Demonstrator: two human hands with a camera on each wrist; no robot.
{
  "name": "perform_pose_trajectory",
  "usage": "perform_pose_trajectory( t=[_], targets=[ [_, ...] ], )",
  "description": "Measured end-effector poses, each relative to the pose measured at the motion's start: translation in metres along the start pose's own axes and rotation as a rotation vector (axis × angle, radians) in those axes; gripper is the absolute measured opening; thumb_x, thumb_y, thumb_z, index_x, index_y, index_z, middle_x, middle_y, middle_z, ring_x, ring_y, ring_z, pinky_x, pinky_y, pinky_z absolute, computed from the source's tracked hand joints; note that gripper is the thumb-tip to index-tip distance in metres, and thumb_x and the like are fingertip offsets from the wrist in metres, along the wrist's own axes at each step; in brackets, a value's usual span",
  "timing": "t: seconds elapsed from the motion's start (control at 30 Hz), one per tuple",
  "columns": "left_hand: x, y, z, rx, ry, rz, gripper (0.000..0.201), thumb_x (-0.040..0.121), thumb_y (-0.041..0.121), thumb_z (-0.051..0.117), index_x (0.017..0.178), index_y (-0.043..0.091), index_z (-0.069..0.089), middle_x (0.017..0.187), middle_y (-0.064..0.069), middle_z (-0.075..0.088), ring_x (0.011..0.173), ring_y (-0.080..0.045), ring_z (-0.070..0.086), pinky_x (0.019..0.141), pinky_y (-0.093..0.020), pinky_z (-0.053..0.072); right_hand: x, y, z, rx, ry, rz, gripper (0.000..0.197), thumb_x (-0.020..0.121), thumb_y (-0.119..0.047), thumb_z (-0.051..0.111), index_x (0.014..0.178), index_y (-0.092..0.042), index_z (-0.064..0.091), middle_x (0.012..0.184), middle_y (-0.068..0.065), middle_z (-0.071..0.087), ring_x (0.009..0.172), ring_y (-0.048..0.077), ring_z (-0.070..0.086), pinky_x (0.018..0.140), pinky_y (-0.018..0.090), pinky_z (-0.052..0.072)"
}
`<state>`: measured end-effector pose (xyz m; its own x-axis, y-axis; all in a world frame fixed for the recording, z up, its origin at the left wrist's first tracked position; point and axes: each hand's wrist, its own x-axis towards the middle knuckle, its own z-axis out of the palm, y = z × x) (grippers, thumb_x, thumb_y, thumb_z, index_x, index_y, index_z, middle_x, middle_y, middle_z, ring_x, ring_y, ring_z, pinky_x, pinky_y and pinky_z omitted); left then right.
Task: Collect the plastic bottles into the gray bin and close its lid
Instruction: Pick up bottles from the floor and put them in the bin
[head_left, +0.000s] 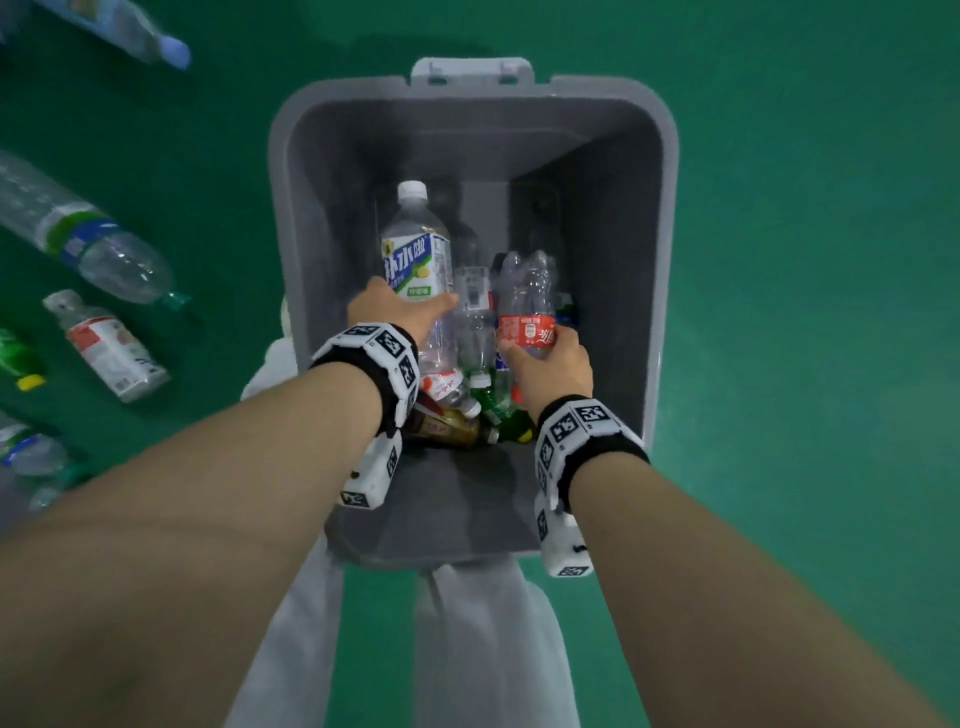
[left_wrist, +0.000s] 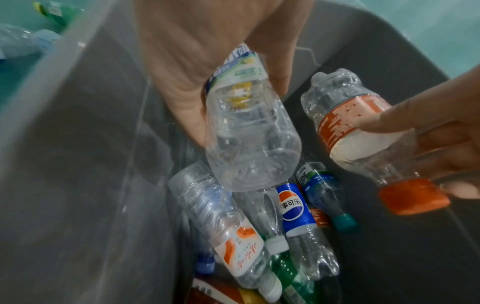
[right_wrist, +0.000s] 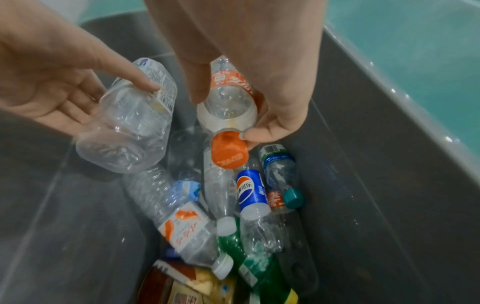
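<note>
The gray bin (head_left: 280, 156) stands open on the green floor, with several bottles piled at its bottom, a blue-labelled cola bottle (left_wrist: 293, 207) among them. Both hands reach inside over the pile. My left hand (head_left: 395, 312) holds a clear bottle (head_left: 415, 244) with a white cap and a blue-green label between thumb and fingers, cap pointing away from me. Just to the right, my right hand (head_left: 550, 364) grips a crumpled red-labelled bottle (head_left: 524, 306), whose orange-red cap (right_wrist: 228, 154) points down toward the pile. The bin's lid is not plainly in view.
Several loose bottles lie on the floor left of the bin: a large clear one (head_left: 98, 244), a red-and-white labelled one (head_left: 109, 348), a green one (head_left: 15, 358), another at the far left top (head_left: 119, 31). White-trousered legs (head_left: 467, 649) stand against the bin's near side.
</note>
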<state>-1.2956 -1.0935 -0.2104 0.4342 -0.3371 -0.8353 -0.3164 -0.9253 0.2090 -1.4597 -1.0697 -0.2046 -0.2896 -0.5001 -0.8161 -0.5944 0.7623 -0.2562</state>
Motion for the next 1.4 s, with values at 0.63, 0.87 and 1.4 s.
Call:
perform_pose_trajectory(
  t=[0.63, 0.87, 1.4],
  targets=[
    [0.122, 0.035, 0.02, 0.174, -0.201, -0.198, 0.085, 0.065, 0.072, 0.065, 0.126, 0.013, 0.054, 0.116, -0.01, 0.063, 0.101, -0.03, 0.062, 0.093, -0.035, 0.05, 0.129, -0.07, 0.058, -0.088, 0.045, 0.226, 0.056, 0.089, -0.031, 0.057, 0.135, -0.004, 0.04, 0.134, 0.016, 0.044, 0.118, 0.035, 0.051, 0.092, 0.037, 0.043],
    [0.134, 0.036, 0.034, 0.124, -0.256, -0.228, 0.075, 0.064, 0.069, 0.069, 0.119, 0.022, 0.055, 0.111, -0.006, 0.063, 0.101, -0.029, 0.061, 0.098, -0.041, 0.047, 0.147, -0.073, 0.067, -0.134, -0.036, 0.328, 0.066, 0.084, -0.032, 0.068, 0.137, -0.005, 0.04, 0.136, 0.015, 0.043, 0.122, 0.036, 0.049, 0.1, 0.046, 0.045],
    [0.1, 0.034, 0.026, 0.231, -0.189, -0.066, 0.04, 0.08, 0.045, 0.061, 0.105, 0.015, 0.06, 0.106, -0.009, 0.066, 0.095, -0.029, 0.064, 0.092, -0.04, 0.052, 0.113, -0.056, 0.043, -0.204, -0.013, 0.115, 0.032, 0.092, -0.023, 0.052, 0.121, -0.011, 0.054, 0.124, 0.016, 0.057, 0.111, 0.033, 0.057, 0.081, 0.032, 0.044]
  ],
)
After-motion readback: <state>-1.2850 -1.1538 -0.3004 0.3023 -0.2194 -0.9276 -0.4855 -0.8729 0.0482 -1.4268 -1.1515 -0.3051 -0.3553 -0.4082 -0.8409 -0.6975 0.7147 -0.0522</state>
